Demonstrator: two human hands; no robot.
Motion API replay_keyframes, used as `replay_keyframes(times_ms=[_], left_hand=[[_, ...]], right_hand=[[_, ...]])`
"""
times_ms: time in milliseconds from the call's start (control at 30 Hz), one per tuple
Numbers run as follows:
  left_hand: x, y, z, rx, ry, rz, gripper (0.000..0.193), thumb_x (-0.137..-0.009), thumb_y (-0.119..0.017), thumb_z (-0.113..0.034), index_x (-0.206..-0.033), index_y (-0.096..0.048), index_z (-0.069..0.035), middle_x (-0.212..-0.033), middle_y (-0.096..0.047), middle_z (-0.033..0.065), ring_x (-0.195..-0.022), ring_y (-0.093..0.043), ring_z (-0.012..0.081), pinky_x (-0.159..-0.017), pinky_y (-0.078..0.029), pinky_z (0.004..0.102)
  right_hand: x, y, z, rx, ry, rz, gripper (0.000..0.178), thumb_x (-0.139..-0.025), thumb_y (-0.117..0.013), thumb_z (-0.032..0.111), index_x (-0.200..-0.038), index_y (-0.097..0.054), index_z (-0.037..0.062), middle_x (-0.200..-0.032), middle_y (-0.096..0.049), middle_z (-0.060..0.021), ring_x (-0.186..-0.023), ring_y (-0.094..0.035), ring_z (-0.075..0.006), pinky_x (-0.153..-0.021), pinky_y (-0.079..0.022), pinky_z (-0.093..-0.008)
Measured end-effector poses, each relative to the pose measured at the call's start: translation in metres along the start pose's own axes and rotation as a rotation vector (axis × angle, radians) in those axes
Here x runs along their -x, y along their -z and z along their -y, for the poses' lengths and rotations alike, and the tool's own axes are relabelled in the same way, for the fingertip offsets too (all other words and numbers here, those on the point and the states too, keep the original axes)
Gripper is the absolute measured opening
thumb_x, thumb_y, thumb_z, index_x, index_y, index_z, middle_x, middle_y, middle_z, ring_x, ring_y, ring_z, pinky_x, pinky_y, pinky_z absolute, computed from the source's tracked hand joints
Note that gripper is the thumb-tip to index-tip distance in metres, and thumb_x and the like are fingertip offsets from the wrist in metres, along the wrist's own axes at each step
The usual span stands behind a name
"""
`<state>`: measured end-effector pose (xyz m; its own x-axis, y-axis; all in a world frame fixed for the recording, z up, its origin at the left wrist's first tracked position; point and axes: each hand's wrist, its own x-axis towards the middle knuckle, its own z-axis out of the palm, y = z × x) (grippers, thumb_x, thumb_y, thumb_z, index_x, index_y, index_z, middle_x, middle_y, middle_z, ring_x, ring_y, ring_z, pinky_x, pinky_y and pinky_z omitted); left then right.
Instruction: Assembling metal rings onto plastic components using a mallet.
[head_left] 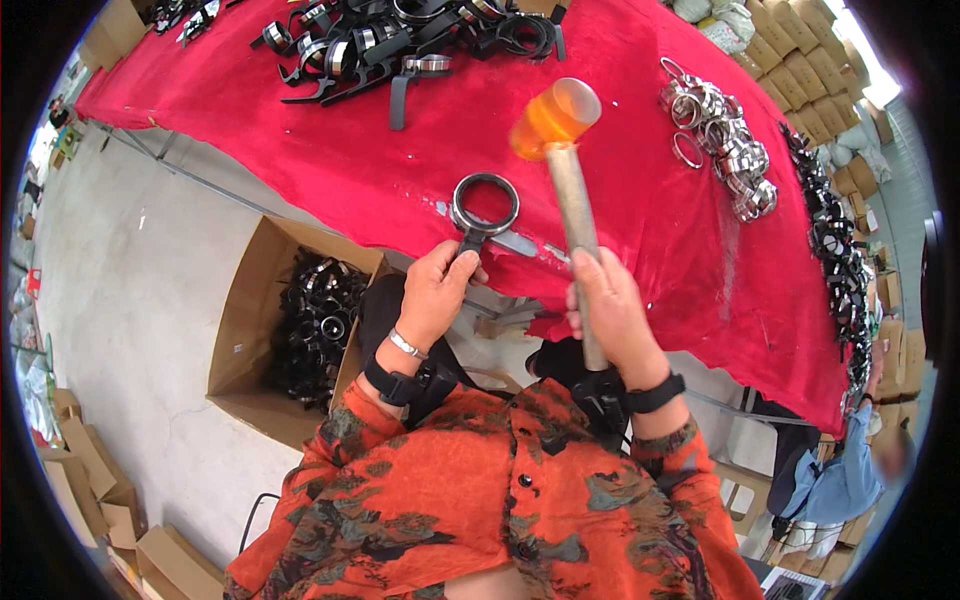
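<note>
My left hand [435,290] grips the short black handle of a ring-shaped part [476,236], whose round rim has a shiny metal band. The ring is at the near edge of the red-covered table [660,240]. In my right hand [612,312] is a mallet [573,205] with an orange, translucent head and a pale straight handle. Its head is raised up and to the right of the ring, apart from it. A flat grey strip [514,243] lies beside the ring, its exact kind unclear.
Black handled rings [370,50] are heaped at the table's far side. Loose silver rings [735,150] lie to the right, with more black parts [832,240] along the right edge. An open carton [240,320] of black parts stands at left. Another person [840,465] sits at lower right.
</note>
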<state>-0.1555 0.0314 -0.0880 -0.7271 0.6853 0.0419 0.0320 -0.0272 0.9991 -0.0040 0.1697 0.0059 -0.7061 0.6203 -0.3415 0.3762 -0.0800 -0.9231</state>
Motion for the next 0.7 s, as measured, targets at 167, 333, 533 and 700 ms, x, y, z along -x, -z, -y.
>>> replay_keyframes(times_ms=[167, 333, 533, 700], left_hand=[[0.002, 0.006, -0.003, -0.014, 0.018, -0.001, 0.026, -0.093, -0.056, -0.023, -0.084, -0.061, 0.000, -0.073, -0.067, 0.0068, -0.067, -0.062, 0.0115, -0.063, -0.048, 0.0272], [-0.001, 0.003, -0.001, -0.049, 0.005, 0.027, 0.030, -0.095, -0.054, -0.030, -0.085, -0.063, -0.003, -0.076, -0.067, 0.0020, -0.068, -0.058, 0.0070, -0.057, -0.045, 0.0235], [0.001, 0.004, -0.003, -0.014, 0.024, 0.018, 0.029, -0.095, -0.054, -0.029, -0.084, -0.063, -0.003, -0.076, -0.067, 0.0025, -0.068, -0.058, 0.0071, -0.057, -0.045, 0.0233], [-0.003, 0.004, -0.002, 0.015, 0.002, 0.031, 0.029, -0.094, -0.054, -0.028, -0.083, -0.063, -0.003, -0.075, -0.066, 0.0022, -0.067, -0.057, 0.0067, -0.056, -0.044, 0.0234]], right_hand=[[0.014, 0.005, 0.035, -0.027, 0.189, -0.068, 0.029, -0.097, -0.050, 0.034, -0.090, -0.049, 0.0061, -0.063, -0.050, -0.0012, -0.047, -0.048, -0.0088, -0.042, -0.041, -0.0245], [-0.006, -0.002, 0.014, 0.304, 0.088, -0.009, 0.031, -0.096, -0.053, 0.032, -0.084, -0.046, 0.0044, -0.061, -0.050, -0.0017, -0.047, -0.048, -0.0094, -0.042, -0.040, -0.0261], [0.002, -0.003, 0.037, 0.257, 0.271, 0.007, 0.032, -0.096, -0.053, 0.032, -0.083, -0.048, 0.0034, -0.059, -0.049, -0.0024, -0.049, -0.049, -0.0106, -0.044, -0.040, -0.0282], [-0.019, -0.004, 0.021, 0.554, 0.242, 0.039, 0.029, -0.093, -0.056, 0.027, -0.088, -0.049, -0.0006, -0.066, -0.051, -0.0262, -0.065, -0.054, -0.0439, -0.054, -0.042, -0.0417]])
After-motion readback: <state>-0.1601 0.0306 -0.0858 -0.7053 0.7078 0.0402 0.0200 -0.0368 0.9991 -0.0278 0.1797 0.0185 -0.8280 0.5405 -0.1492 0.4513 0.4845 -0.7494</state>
